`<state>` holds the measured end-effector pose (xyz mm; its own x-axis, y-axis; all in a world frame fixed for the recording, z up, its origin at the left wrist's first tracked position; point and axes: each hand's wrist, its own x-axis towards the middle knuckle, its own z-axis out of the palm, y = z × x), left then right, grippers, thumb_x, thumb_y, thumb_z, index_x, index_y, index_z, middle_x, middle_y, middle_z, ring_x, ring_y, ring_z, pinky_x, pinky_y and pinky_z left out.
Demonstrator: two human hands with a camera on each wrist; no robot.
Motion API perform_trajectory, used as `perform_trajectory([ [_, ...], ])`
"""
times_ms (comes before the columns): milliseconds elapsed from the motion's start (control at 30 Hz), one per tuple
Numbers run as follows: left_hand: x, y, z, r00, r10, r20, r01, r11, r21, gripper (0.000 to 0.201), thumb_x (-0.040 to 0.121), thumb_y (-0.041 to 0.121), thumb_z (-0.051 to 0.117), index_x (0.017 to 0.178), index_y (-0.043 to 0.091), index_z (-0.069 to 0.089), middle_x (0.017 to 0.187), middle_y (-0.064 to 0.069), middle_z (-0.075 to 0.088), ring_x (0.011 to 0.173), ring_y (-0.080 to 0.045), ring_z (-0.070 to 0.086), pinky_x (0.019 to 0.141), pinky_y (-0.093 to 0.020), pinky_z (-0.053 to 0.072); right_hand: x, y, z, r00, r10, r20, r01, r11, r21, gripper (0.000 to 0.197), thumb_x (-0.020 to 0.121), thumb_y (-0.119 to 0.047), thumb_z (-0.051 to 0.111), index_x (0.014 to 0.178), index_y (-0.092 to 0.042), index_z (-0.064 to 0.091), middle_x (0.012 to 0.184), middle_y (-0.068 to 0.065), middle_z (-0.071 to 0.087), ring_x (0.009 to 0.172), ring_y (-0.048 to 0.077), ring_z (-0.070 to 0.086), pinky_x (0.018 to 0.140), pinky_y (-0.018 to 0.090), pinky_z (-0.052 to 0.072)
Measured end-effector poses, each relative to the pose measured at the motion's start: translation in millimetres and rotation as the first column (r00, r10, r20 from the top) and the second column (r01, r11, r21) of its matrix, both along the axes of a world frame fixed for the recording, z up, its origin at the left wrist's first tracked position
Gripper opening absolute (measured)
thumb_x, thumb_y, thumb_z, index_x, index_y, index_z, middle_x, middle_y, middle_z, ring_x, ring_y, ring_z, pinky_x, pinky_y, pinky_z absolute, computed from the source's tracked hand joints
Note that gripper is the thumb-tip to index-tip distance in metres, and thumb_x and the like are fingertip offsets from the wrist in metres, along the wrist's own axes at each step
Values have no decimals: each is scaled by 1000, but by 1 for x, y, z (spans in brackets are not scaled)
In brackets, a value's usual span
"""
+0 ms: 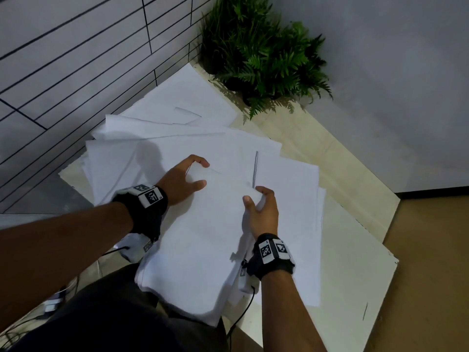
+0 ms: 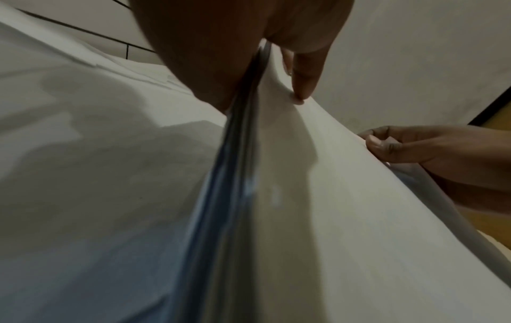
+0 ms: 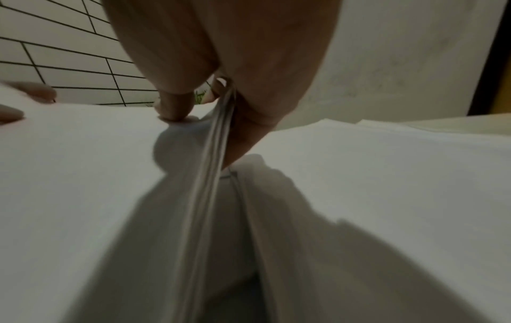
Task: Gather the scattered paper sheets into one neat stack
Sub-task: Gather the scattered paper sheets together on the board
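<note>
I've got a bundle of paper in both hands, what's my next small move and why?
Probably tap the bundle square, then lay it down: the left hand and right hand grip its sides, its edges are uneven, and loose sheets remain fanned out behind.

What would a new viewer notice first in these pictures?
First, the two hands: the left hand and the right hand grip a bundle of white sheets by its opposite edges, near the viewer. Behind it, loose sheets fan across the pale table toward a green fern in the far corner.
</note>
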<state>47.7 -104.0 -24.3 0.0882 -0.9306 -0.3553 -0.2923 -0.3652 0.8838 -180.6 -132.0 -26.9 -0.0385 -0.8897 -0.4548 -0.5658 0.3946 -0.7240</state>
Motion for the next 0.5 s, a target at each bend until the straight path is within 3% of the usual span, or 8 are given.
perform_trajectory([
  [67, -1, 2, -6, 998, 55, 7, -55, 998, 19, 43, 81, 14, 68, 96, 47, 43, 120, 9, 50, 110, -18, 51, 89, -24, 35, 1, 4, -2, 999, -27, 32, 26, 999, 22, 31, 89, -27, 62, 113, -36, 45, 120, -4, 55, 114, 14, 52, 98, 33, 45],
  [133, -3, 6, -12, 987, 152, -46, -149, 987, 64, 61, 77, 17, 74, 114, 50, 38, 130, 10, 42, 122, -13, 42, 101, -25, 32, 3, 4, 1, 999, -30, 46, 30, 999, -10, 26, 91, -27, 58, 111, -37, 43, 110, 0, 60, 101, 21, 59, 87, 31, 48],
  [200, -5, 12, -18, 989, 138, -43, -128, 975, 184, 76, 72, 25, 79, 135, 32, 35, 135, 6, 42, 126, -12, 40, 106, -29, 32, 2, 0, 3, 996, -57, 66, 61, 996, -62, 20, 93, -28, 55, 108, -36, 45, 102, 2, 63, 90, 20, 62, 77, 28, 50],
  [267, -10, 18, -25, 999, 28, 33, -37, 950, 311, 63, 71, 32, 77, 126, 15, 49, 122, -5, 58, 117, -25, 54, 97, -34, 42, -5, -10, 4, 991, -103, 86, 111, 990, -90, 17, 95, -29, 52, 112, -29, 49, 99, -5, 60, 89, 13, 60, 76, 21, 47],
  [300, -11, 19, -25, 997, 7, 74, -31, 941, 337, 52, 74, 32, 74, 119, 13, 55, 116, -9, 62, 112, -29, 58, 91, -34, 43, -14, -17, 3, 989, -135, 64, 141, 983, -114, 20, 96, -29, 50, 116, -25, 52, 98, -5, 59, 95, 15, 60, 83, 24, 47],
  [367, -11, 18, -28, 985, 25, 169, -82, 937, 339, 46, 82, 28, 67, 124, 14, 55, 120, -11, 62, 114, -30, 56, 89, -30, 39, -43, -29, -4, 971, -222, -85, 204, 963, -176, 30, 95, -31, 52, 122, -19, 55, 102, 1, 58, 109, 27, 57, 100, 38, 45],
  [400, -8, 18, -30, 979, 39, 202, -108, 935, 339, 48, 84, 28, 64, 129, 16, 51, 126, -11, 60, 116, -30, 55, 91, -30, 37, -61, -32, -9, 940, -268, -210, 231, 955, -183, 38, 92, -34, 56, 126, -18, 55, 113, 6, 56, 117, 31, 52, 103, 43, 42],
  [500, -1, 16, -36, 970, 24, 240, -113, 924, 364, 52, 85, 30, 63, 133, 19, 47, 131, -11, 58, 119, -30, 53, 97, -33, 37, -112, -25, -16, 798, -255, -546, 309, 951, 6, 69, 81, -39, 68, 140, -13, 41, 142, 17, 39, 132, 37, 37, 103, 48, 38],
])
